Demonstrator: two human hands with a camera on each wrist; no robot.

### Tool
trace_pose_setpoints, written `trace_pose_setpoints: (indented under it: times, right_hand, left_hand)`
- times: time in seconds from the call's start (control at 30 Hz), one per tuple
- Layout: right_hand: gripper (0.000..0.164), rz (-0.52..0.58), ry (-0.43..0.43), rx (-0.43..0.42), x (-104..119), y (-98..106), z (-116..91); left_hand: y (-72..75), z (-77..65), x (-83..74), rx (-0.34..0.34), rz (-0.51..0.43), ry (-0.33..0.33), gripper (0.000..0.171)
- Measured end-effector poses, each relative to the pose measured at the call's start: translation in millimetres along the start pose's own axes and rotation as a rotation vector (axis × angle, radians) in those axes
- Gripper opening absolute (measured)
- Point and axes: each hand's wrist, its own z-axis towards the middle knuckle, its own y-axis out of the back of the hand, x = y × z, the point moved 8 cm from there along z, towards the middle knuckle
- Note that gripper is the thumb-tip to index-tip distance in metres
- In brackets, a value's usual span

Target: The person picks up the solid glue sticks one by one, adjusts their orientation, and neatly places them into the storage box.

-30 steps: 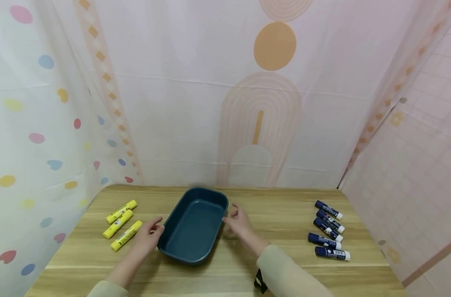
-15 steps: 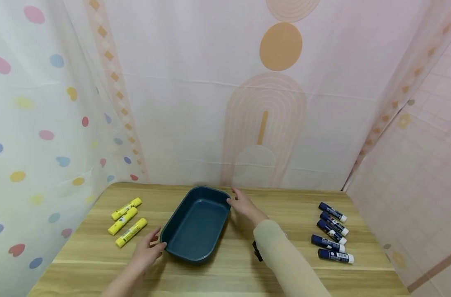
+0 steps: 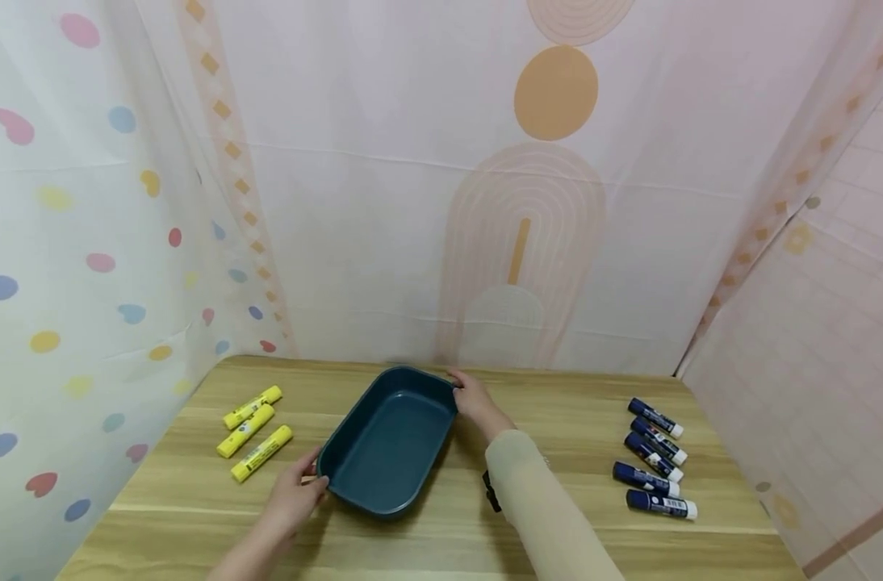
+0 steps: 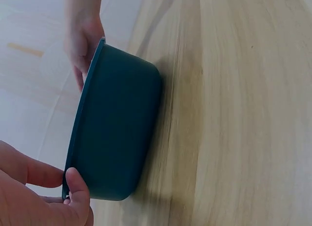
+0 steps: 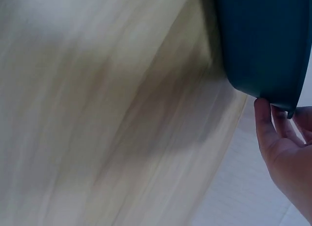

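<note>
A dark teal rectangular dish (image 3: 387, 452) with rounded corners sits angled on the wooden table, nothing inside it. At its near left corner my left hand (image 3: 292, 496) pinches the rim; in the left wrist view the thumb (image 4: 77, 187) lies against the outer wall. My right hand (image 3: 478, 403) grips the far right corner. The right wrist view shows its fingers (image 5: 265, 121) under and around the rim of that corner.
Three yellow glue sticks (image 3: 261, 453) lie on the left of the wooden table (image 3: 558, 532). Several navy glue sticks with white ends (image 3: 662, 503) lie in a column on the right. A patterned curtain (image 3: 369, 242) hangs behind the table's back edge.
My right hand has moved from the dish's right side up to its far right corner. The left hand has slid to the near left corner. Both now grip the rim.
</note>
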Motion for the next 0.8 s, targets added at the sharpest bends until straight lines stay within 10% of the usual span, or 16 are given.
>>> trace_pose_setpoints:
  times: [0.33,0.8]
  right_hand:
    - [0.051,0.033,-0.151,0.068,7.0,21.4,-51.9]
    - [0.047,0.311,-0.232,-0.009,-20.8,57.2,-131.6]
  left_hand:
    - [1.9,17.8,-1.5,-0.042,0.103,0.030,0.048]
    - [-28.9,56.4,-24.3,-0.017,0.213,-0.120,0.037]
